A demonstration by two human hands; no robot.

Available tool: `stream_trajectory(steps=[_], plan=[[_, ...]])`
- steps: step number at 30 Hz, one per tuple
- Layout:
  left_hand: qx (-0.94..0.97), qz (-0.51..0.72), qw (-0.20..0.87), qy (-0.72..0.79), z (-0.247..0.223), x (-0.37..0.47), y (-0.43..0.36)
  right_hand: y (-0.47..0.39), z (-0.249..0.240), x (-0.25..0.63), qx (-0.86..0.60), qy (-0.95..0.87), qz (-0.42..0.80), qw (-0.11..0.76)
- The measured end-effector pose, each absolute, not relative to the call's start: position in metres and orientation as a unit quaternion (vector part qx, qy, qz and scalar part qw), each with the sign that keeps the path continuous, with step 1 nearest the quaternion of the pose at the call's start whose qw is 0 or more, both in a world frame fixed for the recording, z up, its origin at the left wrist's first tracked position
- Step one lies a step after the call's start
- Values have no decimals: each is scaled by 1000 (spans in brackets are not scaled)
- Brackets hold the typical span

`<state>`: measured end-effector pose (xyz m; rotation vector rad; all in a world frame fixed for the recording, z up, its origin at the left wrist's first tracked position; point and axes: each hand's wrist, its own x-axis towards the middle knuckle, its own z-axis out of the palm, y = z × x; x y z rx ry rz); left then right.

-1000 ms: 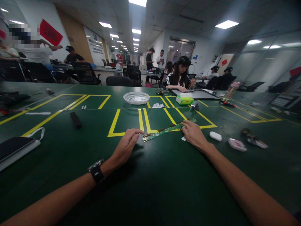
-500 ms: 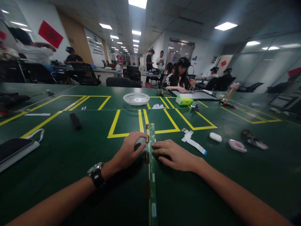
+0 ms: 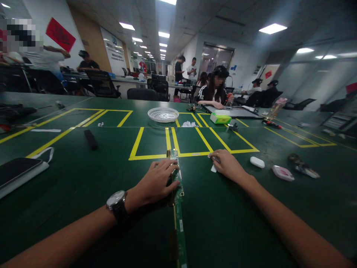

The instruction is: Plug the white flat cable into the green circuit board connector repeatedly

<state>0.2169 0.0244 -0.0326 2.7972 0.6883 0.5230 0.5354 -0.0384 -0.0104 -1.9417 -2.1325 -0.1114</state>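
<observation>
A long, narrow green circuit board (image 3: 181, 227) lies lengthwise before me, with copper-coloured flex tabs along its left edge. My left hand (image 3: 158, 180), a watch on its wrist, is on the upper part of the board, fingers across it and thumb on its surface. To the right, my right hand (image 3: 227, 163) has its fingers closed at a white flat ribbon cable (image 3: 213, 168). Most of that cable is hidden under the hand. Both hands are low over the green table (image 3: 111, 230).
A white plastic basket (image 3: 163, 115), a green tissue pack (image 3: 220, 118) and crumpled paper (image 3: 190, 124) stand farther back. Right of me lie a white case (image 3: 257, 162) and a pink-white case (image 3: 282, 173). A black bar (image 3: 90, 140) and a pouch (image 3: 22, 176) are left. A co-worker (image 3: 216, 89) sits opposite.
My right hand has left the board and moved right and forward onto the ribbon cable. My left hand has shifted onto the board, whose far end has swung slightly left.
</observation>
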Motion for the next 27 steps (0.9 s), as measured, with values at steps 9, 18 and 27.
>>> stream_trajectory(steps=[9, 18, 27], plan=[[957, 159, 102, 222, -30, 218, 23, -61, -13, 446, -501, -833, 58, 229], [958, 159, 90, 220, -30, 218, 21, -57, -15, 444, -497, -832, 63, 236], [959, 153, 91, 220, -28, 217, 20, -57, -19, 444, -486, -833, 72, 252]])
